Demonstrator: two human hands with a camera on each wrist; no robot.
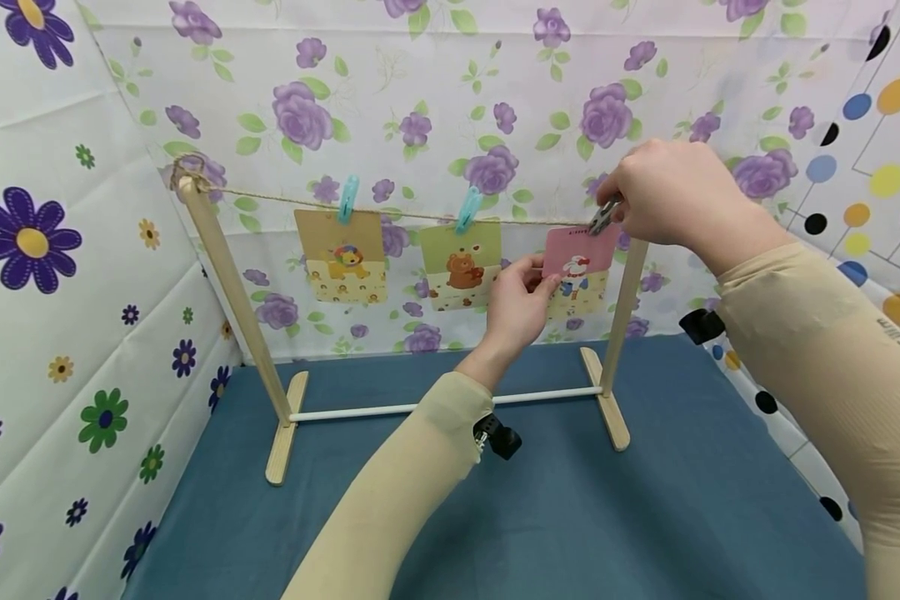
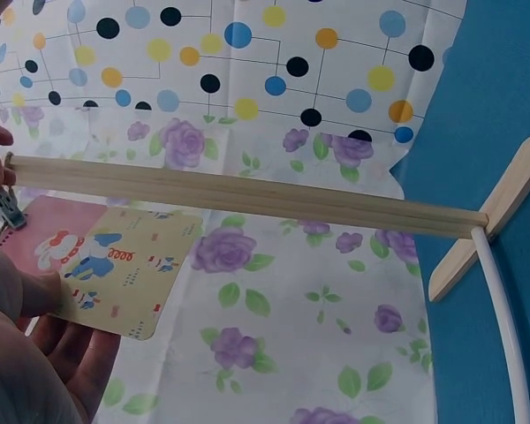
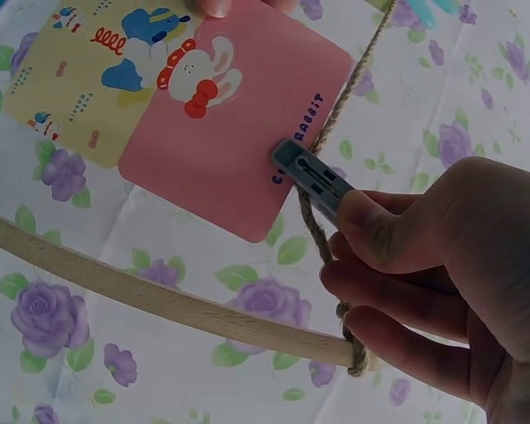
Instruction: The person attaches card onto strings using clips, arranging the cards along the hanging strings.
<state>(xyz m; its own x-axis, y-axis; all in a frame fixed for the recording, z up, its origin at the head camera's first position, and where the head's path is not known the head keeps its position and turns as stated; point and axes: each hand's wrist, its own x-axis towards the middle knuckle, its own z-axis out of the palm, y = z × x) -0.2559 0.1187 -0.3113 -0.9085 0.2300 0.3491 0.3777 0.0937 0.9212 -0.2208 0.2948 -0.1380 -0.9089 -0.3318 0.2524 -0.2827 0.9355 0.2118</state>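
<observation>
A pink and yellow rabbit card (image 1: 576,265) hangs at the right end of a twine line (image 1: 412,215). My left hand (image 1: 521,302) pinches this card by its left edge between thumb and fingers. At the card's top edge, my right hand (image 1: 671,193) pinches a grey clothespin (image 3: 314,175), whose tip lies over the card and the twine. To the left hang a green bear card (image 1: 461,268) under one blue clothespin (image 1: 468,210) and a brown lion card (image 1: 342,258) under another blue clothespin (image 1: 348,198).
The twine is tied between a left wooden post (image 1: 232,300) and a right wooden post (image 1: 624,312), standing on wooden feet. A white rod (image 1: 360,412) joins them low down. Blue cloth (image 1: 540,517) covers the table, and a flowered curtain (image 1: 420,83) hangs behind.
</observation>
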